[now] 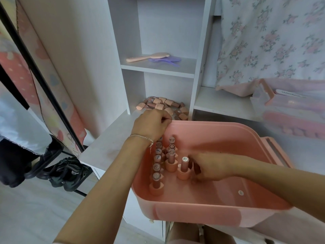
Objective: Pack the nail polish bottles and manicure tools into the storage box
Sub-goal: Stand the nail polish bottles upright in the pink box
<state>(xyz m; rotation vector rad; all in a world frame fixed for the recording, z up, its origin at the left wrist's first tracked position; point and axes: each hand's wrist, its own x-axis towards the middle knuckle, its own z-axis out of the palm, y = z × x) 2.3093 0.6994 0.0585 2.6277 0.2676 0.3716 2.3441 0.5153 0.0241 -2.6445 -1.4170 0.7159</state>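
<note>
**Storage box half-filled, both hands at work**

The storage box (202, 210), a pink tub with rounded corners, sits on the white shelf unit's ledge (112, 138) directly below the camera.

At the far left stands a black-framed mirror (44, 81), with dark shoes (68, 173) on the floor beneath it.

The left hand (151, 125) rests at the box's back-left rim, its fingers curled over the edge and gripping it; a thin bracelet (140, 137) circles the wrist.

Just below that wrist, inside the box, nail polish bottles (156, 180) stand upright in two rows along the left wall.

Behind the box, in the lower cubby, a loose pile of bottles (163, 104) lies on its side. On the shelf above rest a pink hairbrush (149, 57) and a purple comb (165, 60), touching each other.

The right hand (209, 168) reaches into the box's middle, fingers curled around a dark bottle (197, 167) just beside the last standing one.

At the far right, a clear pink-trimmed case (290, 106) sits on the counter below a floral cloth (272, 37).
</note>
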